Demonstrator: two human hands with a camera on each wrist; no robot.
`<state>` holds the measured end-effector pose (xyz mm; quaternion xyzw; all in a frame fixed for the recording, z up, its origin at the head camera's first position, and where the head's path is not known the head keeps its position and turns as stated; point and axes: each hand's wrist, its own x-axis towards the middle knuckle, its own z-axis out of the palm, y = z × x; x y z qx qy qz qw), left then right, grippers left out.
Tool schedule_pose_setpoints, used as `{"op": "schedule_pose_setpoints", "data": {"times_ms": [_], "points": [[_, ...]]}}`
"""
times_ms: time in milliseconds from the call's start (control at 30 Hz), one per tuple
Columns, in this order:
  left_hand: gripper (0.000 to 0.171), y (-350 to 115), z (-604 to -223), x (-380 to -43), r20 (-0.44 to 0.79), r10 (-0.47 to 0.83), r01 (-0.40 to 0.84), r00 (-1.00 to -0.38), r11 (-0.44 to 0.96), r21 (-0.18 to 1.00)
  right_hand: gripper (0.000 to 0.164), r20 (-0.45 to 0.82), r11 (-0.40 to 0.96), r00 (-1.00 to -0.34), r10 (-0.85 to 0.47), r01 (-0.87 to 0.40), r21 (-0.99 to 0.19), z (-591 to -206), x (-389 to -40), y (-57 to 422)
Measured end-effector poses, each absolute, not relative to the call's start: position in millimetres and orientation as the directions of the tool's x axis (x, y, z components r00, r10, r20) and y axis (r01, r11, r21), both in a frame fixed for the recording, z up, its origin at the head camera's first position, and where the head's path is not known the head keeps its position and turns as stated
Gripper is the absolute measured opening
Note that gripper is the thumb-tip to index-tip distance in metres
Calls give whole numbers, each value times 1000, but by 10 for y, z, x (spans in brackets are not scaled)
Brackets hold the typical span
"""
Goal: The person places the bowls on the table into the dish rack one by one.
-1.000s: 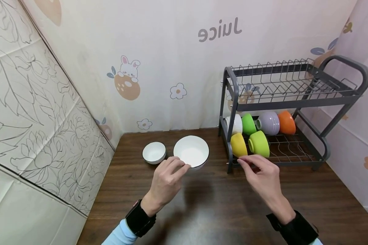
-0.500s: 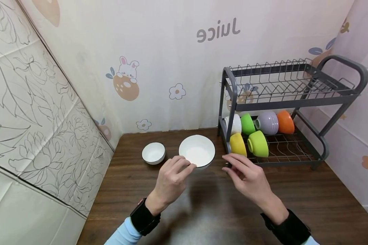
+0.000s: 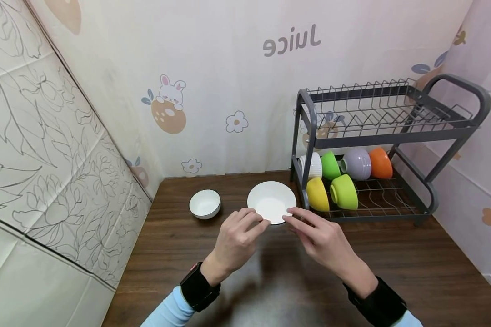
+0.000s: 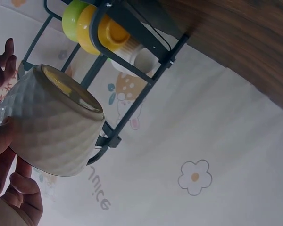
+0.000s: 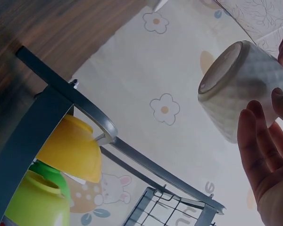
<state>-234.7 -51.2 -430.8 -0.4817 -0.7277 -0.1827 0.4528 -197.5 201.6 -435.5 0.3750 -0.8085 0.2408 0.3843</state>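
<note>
A large white bowl [image 3: 272,200] with a dark rim is held in the air, its inside facing the head camera. In the left wrist view, the textured outside of this bowl [image 4: 56,127] shows. My left hand [image 3: 237,238] pinches its front-left rim. At the front-right rim, the thumb and fingers of my right hand [image 3: 325,238] come together on the bowl. From the right wrist, the bowl [image 5: 240,89] appears with its base turned left and the right fingers [image 5: 250,136] along its side; the exact contact is partly hidden. A smaller white bowl [image 3: 205,204] rests on the table.
A grey two-tier dish rack [image 3: 384,136] stands at the right. Its lower tier holds several bowls on their sides, among them a yellow one [image 3: 317,194], a lime-green one [image 3: 344,192] and an orange one [image 3: 380,163]. The brown wooden table [image 3: 245,299] meets a patterned wall covering behind.
The left hand has carried the large white bowl to the right. The right hand has moved left, away from the rack's front, and now meets the bowl's rim.
</note>
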Motion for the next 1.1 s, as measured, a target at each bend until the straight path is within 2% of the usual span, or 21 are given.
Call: {"op": "schedule_pose_setpoints", "data": {"times_ms": [233,667,933,1100], "points": [[23,-408,-4294,-2344,829,552,870,-89,449,-205,37,794,605,-398,-460,-795,-48,-4358,-1968,2062],[24,-327,-4303,-2362,810,572,887,-127,431,-166,38,832,625,-319,-454,-780,41,-4357,-2010,2146],[26,-220,-4317,-2470,786,583,884,-206,455,-105,42,845,639,-362,-393,-768,-31,-4393,-2060,2262],[37,-178,-4377,-2523,783,571,882,-248,467,-60,41,864,657,-367,-345,-752,-57,-4421,-2074,2329]]}}
